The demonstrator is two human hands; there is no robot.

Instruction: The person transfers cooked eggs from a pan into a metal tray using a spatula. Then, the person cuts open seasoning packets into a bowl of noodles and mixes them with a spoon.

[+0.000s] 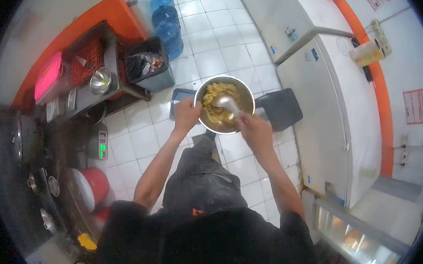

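A round metal bowl (pixel 246 97) with yellowish food pieces (pixel 216 95) in it is held out in front of me. My left hand (pixel 188 115) grips its left rim, the thumb at the edge. In my right hand (pixel 255 130) is a metal spoon (pixel 227 103) with a broad, shiny head, which lies over the food inside the bowl. The fingers of that hand close around the handle by the lower right rim.
A bin with rubbish (pixel 151 76) stands to the left, beside a counter with a small metal bowl (pixel 101 81). Blue water jugs (pixel 167 28) line the floor ahead. White freezers (pixel 321 110) run along the right. A dark flat bin (pixel 282 107) lies beyond the bowl.
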